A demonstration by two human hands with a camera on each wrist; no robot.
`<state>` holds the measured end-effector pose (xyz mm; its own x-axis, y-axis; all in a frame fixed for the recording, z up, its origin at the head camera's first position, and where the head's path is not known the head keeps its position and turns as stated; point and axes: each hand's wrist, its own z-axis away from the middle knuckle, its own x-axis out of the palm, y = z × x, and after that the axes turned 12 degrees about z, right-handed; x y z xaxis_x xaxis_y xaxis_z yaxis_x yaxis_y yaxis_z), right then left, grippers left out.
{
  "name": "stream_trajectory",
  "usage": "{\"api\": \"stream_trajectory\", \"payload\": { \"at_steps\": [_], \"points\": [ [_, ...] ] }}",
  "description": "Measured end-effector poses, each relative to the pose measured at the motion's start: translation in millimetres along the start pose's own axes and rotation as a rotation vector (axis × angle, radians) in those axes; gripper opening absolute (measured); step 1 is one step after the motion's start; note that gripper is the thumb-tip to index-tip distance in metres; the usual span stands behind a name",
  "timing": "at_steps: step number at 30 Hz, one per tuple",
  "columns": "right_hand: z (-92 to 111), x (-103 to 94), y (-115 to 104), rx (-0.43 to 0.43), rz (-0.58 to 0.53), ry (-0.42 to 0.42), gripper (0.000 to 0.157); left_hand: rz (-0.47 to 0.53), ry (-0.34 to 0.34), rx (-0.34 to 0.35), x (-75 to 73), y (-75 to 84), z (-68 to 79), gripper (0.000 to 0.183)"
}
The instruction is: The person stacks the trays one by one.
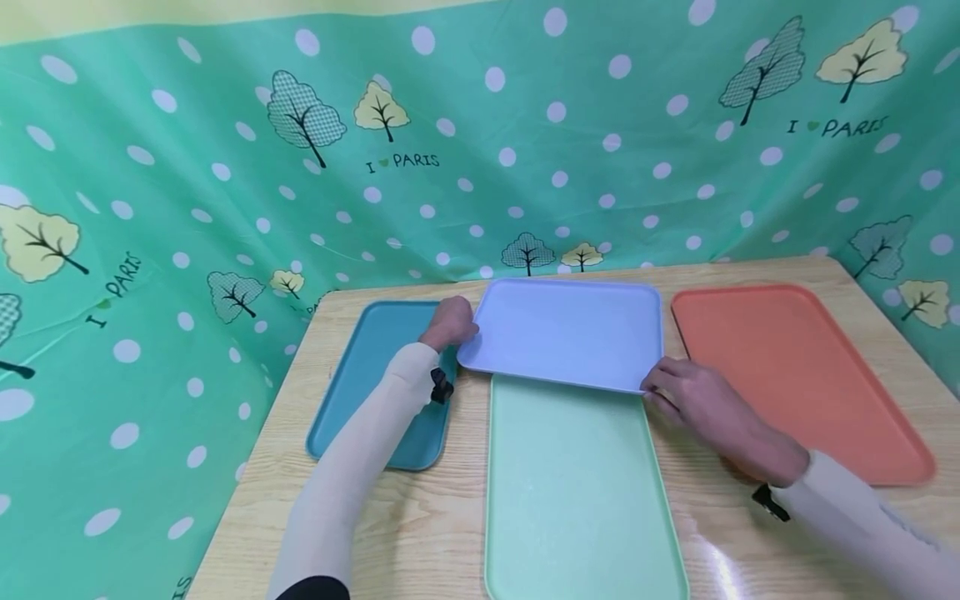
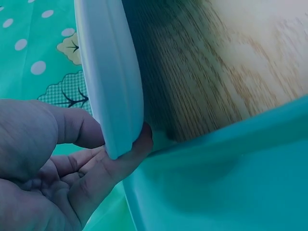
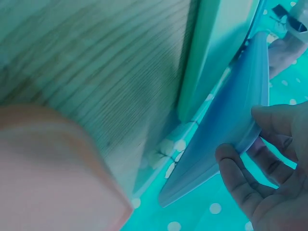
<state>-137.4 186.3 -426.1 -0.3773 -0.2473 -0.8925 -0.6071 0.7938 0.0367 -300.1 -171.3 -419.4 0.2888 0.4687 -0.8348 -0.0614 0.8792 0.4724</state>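
Observation:
A lavender tray (image 1: 570, 333) is held between both hands at the back of the table, its near edge overlapping the far end of a mint-green tray (image 1: 577, 483). My left hand (image 1: 452, 322) pinches its left side; in the left wrist view the thumb presses one side of the pale tray's rim (image 2: 113, 82) and a finger supports the other. The right hand (image 1: 693, 396) grips the near right corner. Seen from the right wrist, thumb and fingers lie on either side of the raised tray (image 3: 226, 106), which is tilted and shows its underside.
A teal tray (image 1: 375, 392) lies on the wooden table (image 1: 435, 517) at left, under the left forearm. To the right is a coral tray (image 1: 795, 375), partly behind the right hand and wrist. A green dotted cloth (image 1: 480, 167) hangs behind the table and along its sides.

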Motion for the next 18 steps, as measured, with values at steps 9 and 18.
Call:
{"api": "stream_trajectory", "payload": {
  "at_steps": [9, 18],
  "points": [
    [6.2, -5.9, -14.2, -0.036, -0.035, 0.007, 0.015, -0.044, -0.008, 0.028, 0.1, 0.5, -0.1, 0.042],
    [12.7, -12.7, -38.1, -0.072, -0.066, 0.005, 0.017, -0.029, -0.013, 0.051, 1.3, 2.2, 1.9, 0.025]
  ]
}}
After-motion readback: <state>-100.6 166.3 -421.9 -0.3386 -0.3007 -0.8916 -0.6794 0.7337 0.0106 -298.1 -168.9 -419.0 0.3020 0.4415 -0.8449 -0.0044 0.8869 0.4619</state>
